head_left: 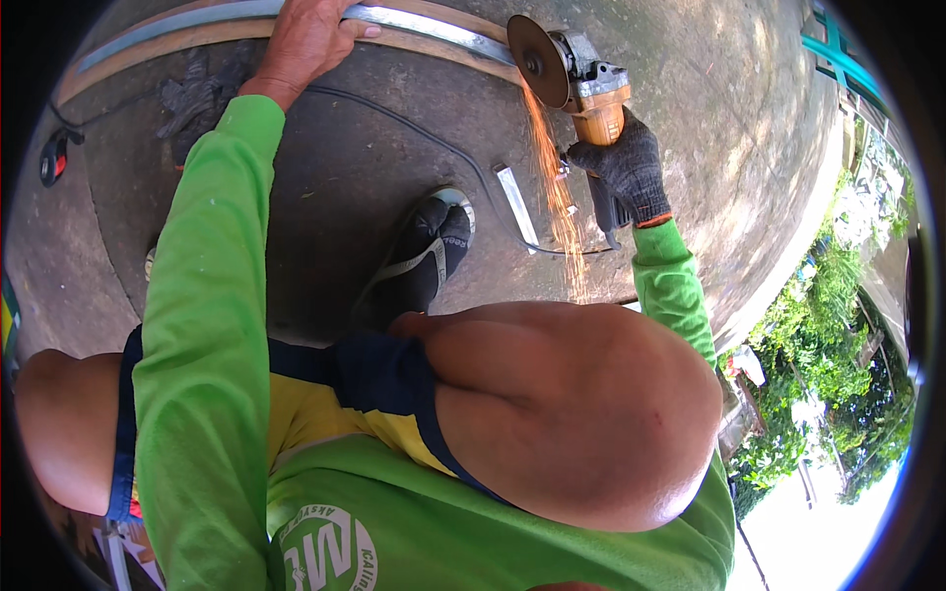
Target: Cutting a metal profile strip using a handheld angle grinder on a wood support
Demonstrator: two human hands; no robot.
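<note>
- While orange sparks (554, 187) spray toward the lower edge of my view, I judge the step in hand to be a cut, with the round brown abrasive disc (535, 61) at the right end of the visible stretch of the long, flat, silver metal strip (434, 25).
- That strip lies along a brown wooden board (148, 51) near the upper rim, over the grey concrete floor (335, 197).
- From my distant post I see the bare left hand (307, 44) across the strip; its fingers look clamped on it, though the rim hides part of them.
- My right hand (636, 163), in a dark grey knitted glove (641, 182), has its fingers wrapped round the body of the orange-and-silver angle grinder (599, 103).
- For the next move, I think the left hand must press the strip steady while the right guides the disc straight, without twisting.
- I would also mind the thin black cable (424, 138) curving over the floor, and the black shoe (419, 266) left of the sparks.
</note>
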